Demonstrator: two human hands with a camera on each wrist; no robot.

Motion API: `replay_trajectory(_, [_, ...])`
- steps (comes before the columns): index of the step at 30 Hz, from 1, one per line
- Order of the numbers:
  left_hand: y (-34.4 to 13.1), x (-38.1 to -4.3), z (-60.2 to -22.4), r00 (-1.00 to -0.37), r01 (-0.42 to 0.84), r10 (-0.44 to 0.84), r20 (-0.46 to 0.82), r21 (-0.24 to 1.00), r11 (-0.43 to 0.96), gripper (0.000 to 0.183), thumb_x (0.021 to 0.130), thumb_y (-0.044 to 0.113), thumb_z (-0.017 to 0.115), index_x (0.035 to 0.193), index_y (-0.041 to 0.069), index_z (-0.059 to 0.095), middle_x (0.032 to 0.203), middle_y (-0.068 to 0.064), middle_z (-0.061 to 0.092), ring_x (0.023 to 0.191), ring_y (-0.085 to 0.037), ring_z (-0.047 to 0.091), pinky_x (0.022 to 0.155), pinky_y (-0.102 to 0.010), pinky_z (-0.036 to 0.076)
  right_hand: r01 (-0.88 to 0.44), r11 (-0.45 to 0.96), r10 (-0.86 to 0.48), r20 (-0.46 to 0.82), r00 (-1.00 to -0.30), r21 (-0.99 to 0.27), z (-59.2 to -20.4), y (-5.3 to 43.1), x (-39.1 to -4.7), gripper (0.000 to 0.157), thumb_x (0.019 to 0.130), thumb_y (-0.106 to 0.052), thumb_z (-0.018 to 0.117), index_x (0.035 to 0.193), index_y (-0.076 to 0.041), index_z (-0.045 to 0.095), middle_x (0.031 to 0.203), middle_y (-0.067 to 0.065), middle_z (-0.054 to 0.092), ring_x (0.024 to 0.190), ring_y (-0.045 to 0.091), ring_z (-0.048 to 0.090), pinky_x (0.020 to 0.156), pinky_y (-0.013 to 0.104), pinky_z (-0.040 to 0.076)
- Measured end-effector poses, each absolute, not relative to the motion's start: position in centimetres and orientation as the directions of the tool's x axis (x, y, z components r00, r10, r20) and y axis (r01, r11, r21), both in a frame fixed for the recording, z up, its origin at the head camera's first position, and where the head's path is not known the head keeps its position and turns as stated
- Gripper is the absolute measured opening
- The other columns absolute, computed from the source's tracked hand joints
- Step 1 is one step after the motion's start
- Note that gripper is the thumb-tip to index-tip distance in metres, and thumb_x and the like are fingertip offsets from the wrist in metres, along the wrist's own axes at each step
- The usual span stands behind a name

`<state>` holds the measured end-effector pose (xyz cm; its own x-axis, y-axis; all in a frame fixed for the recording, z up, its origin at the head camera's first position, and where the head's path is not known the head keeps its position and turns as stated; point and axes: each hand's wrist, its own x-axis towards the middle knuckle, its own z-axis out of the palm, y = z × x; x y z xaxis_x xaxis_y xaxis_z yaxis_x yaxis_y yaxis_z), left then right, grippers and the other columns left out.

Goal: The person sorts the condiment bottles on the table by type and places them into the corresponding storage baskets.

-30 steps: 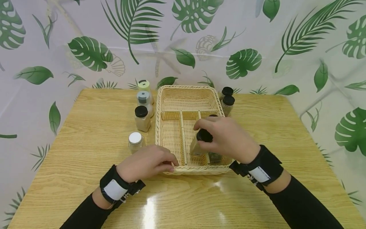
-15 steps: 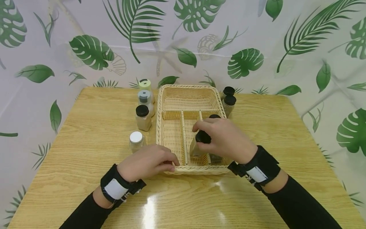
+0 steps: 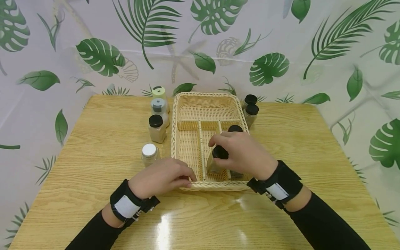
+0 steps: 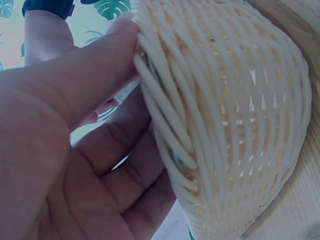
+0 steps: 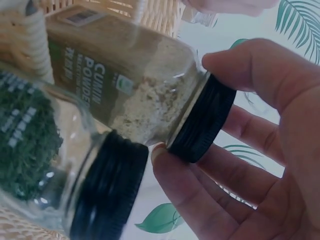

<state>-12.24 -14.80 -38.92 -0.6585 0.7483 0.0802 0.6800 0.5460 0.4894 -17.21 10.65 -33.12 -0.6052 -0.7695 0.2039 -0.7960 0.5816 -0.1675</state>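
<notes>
Pinched by its black lid between thumb and fingers of my right hand [image 3: 248, 152] is a cumin powder jar [image 5: 135, 75]. It stands in the middle front compartment of a wicker basket [image 3: 215, 186], slightly tilted in the head view. A jar of green dried herbs [image 5: 25, 140] sits beside it, across a divider in the right compartment. Another black lid [image 3: 235, 128] shows behind my right hand. My left hand [image 3: 162, 175] grips the basket's front rim near its left corner, with the thumb outside and the fingers over the inner side in the left wrist view.
Left of the basket stand several jars: a white-lidded jar [image 3: 150, 152], a black-lidded jar [image 3: 157, 130], a grey-lidded jar [image 3: 158, 107] and a yellow-green-lidded one [image 3: 159, 92]. Two black-lidded jars [image 3: 251, 116] stand by its right side. A leaf-print cloth [image 3: 231, 45] hangs behind the table.
My right hand has moved slightly left and down, with the cumin powder jar settling lower in the middle compartment. The lid behind that hand shows more. My left hand keeps its place on the rim.
</notes>
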Motion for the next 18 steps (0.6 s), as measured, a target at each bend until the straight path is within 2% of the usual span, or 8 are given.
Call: replay_trajectory(18, [-14.80,-12.22,-38.99,-0.652,0.686,0.752,0.095,0.495,0.533,0.012,0.095,0.029,0.068,0.102,0.022,0.074,0.096,0.011,0.071,0.080,0.002,0.060,0.073,-0.022,0.051,-0.807,0.571,-0.782,0.198,-0.591,-0.154,-34.02,10.34,-17.09,0.029,0.080,-0.023,0.081,0.105,-0.016,0.069,0.090,-0.003,0.069,0.066,0.009,0.050,0.061,0.025,0.044])
